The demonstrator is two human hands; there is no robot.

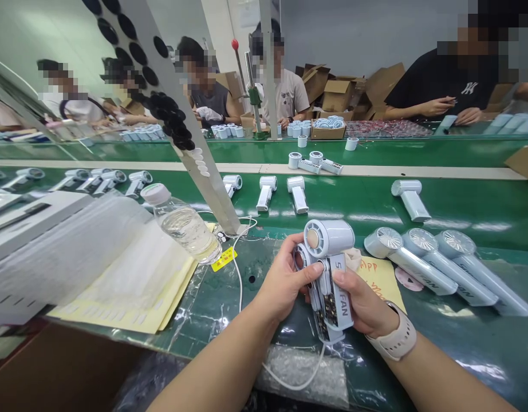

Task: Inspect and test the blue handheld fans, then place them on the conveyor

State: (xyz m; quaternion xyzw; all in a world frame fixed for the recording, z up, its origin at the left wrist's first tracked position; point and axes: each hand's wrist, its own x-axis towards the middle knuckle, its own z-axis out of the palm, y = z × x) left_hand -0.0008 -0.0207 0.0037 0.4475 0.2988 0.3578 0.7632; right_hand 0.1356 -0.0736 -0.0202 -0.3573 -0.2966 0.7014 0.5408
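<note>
Two light blue handheld fans are together in my hands above the near edge of the bench. My right hand, with a pale watch on its wrist, is closed around the front handheld fan, whose handle shows "FAN" lettering and an uncovered dark strip. My left hand is closed on the rear handheld fan, its thumb reaching across to the front one. A white cable loops up to the bottom of the handles; which fan it joins is hidden. To the right lie several wrapped fans.
A water bottle leans at left beside plastic sheets and yellow paper. A slanted metal post rises ahead. Several fans lie on the green conveyor belt. Co-workers sit along the far side.
</note>
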